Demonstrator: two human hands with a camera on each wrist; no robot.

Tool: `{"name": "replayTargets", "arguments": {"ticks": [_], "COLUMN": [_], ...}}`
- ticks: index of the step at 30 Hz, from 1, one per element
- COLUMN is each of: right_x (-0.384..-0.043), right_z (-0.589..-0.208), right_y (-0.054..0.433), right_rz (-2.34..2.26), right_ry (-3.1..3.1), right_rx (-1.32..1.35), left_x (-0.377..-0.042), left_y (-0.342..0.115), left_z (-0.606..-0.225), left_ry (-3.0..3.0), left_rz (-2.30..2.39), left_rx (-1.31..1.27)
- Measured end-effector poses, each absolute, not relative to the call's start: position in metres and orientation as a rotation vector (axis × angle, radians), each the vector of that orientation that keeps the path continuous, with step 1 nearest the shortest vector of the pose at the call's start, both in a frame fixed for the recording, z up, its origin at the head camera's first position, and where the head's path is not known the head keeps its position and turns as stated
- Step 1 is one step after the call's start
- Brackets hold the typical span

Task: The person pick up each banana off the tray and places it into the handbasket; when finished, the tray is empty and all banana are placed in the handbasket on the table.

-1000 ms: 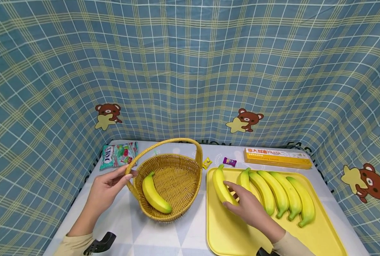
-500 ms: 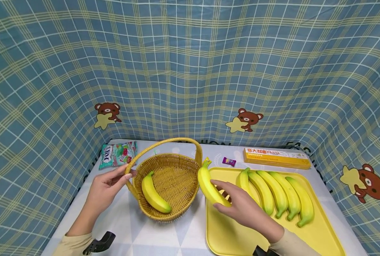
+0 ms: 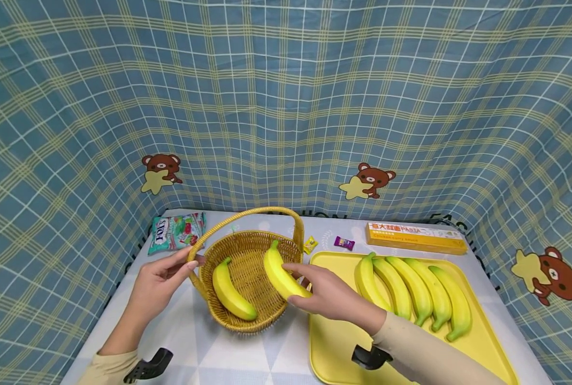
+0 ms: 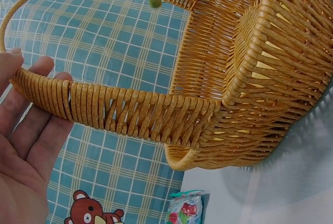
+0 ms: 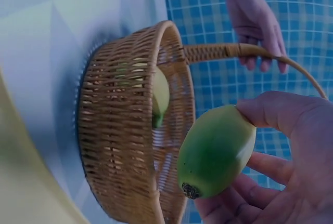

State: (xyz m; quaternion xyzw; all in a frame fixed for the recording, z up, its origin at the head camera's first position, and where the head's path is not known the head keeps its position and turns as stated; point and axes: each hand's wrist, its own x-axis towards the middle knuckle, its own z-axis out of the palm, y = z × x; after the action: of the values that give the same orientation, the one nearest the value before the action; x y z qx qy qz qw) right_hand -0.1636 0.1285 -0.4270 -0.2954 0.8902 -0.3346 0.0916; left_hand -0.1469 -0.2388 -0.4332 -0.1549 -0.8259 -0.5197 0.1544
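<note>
A brown wicker basket (image 3: 256, 271) with a tall arched handle (image 3: 247, 213) stands on the left half of the table. My left hand (image 3: 157, 283) pinches the handle's left side between thumb and fingers, as the left wrist view also shows. One banana (image 3: 233, 291) lies in the basket's left part. My right hand (image 3: 326, 289) grips a second banana (image 3: 281, 271) by its lower end, above the basket's right side, stem pointing away. In the right wrist view that banana's green tip (image 5: 213, 151) faces the camera, apart from the basket rim.
On the right a yellow tray (image 3: 334, 342) bears several bananas (image 3: 413, 289) side by side. Behind it lie a pasta box (image 3: 417, 238), a purple candy (image 3: 344, 243) and a yellow candy (image 3: 310, 245). A candy bag (image 3: 176, 233) lies at the back left.
My right hand has lifted a banana from the tray's left edge and carried it left, over the basket. My left hand stays on the handle.
</note>
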Motion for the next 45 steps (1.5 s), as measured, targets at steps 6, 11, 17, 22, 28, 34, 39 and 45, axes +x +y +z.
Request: {"name": "replayTargets", "arguments": {"ticks": [6, 11, 17, 22, 28, 34, 39, 45], "right_x": [-0.182, -0.196, -0.211, -0.22, -0.224, -0.226, -0.228, -0.229], "right_z": [-0.435, -0.44, -0.45, -0.457, -0.467, -0.475, -0.479, -0.479], "right_y": [0.102, 0.081, 0.059, 0.043, 0.025, 0.017, 0.013, 0.008], "right_rz": [-0.936, -0.867, -0.772, -0.705, -0.628, -0.574, -0.526, -0.488], "right_ry": [2.61, 2.624, 2.613, 2.593, 2.594, 2.579, 2.571, 2.567], "right_rx": [-0.915, -0.933, -0.916, -0.887, -0.87, -0.847, -0.846, -0.833], "left_x": [-0.148, -0.148, -0.148, -0.148, -0.149, -0.149, -0.149, -0.15], "left_y": [-0.238, -0.239, -0.238, -0.239, -0.24, -0.24, -0.24, -0.24], "left_z": [-0.433, -0.433, -0.433, -0.432, -0.432, -0.434, -0.433, -0.432], "left_ry": [-2.369, -2.355, -2.349, -2.353, -2.343, -2.346, -2.351, -2.341], "left_rz": [-1.49, -1.502, -1.507, -1.496, -1.506, -1.501, -1.483, -1.506], "left_rx": [-0.451, -0.466, -0.472, -0.476, -0.477, -0.471, -0.46, -0.47]}}
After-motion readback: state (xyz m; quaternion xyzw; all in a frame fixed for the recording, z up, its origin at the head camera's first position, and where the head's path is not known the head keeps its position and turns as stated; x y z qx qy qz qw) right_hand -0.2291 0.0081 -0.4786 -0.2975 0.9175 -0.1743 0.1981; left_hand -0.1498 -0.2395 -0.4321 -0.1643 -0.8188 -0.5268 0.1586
